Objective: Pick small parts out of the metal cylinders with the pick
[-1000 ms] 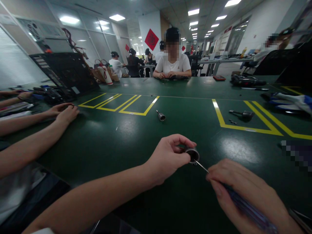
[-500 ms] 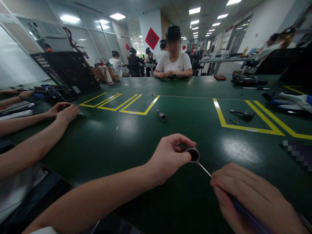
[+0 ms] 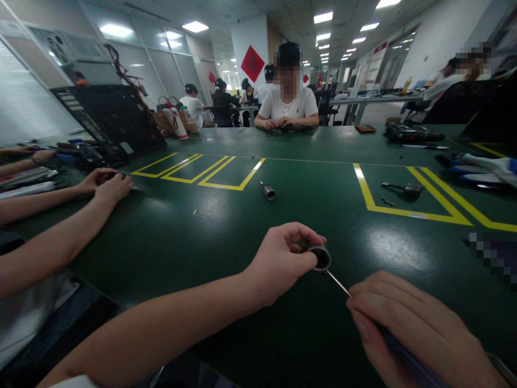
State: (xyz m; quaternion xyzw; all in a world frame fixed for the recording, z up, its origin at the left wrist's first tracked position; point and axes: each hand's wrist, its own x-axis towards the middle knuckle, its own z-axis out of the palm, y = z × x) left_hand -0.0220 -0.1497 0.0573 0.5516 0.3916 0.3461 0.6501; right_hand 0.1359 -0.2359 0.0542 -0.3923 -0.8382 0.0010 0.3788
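Note:
My left hand is closed round a grey metal socket, its round open mouth tilted toward me. In my right hand is a thin-shafted screwdriver. The fingers wrap its dark bluish handle. Its tip meets the lower edge of the socket; what it touches there is too small to make out. Further off on the green table lies another socket with a shank. A third socket with a shank rests inside a yellow-taped area at the right, with several tiny dark parts beside it.
Yellow tape outlines mark the table. A co-worker's hands are at the left edge. Across the table sits another person. Blue-and-white gloves, a black tool and a pen lie at the right.
The screwdriver and my right hand have shifted slightly left, the tip moving a little along the socket's lower edge. My left hand keeps its hold almost still.

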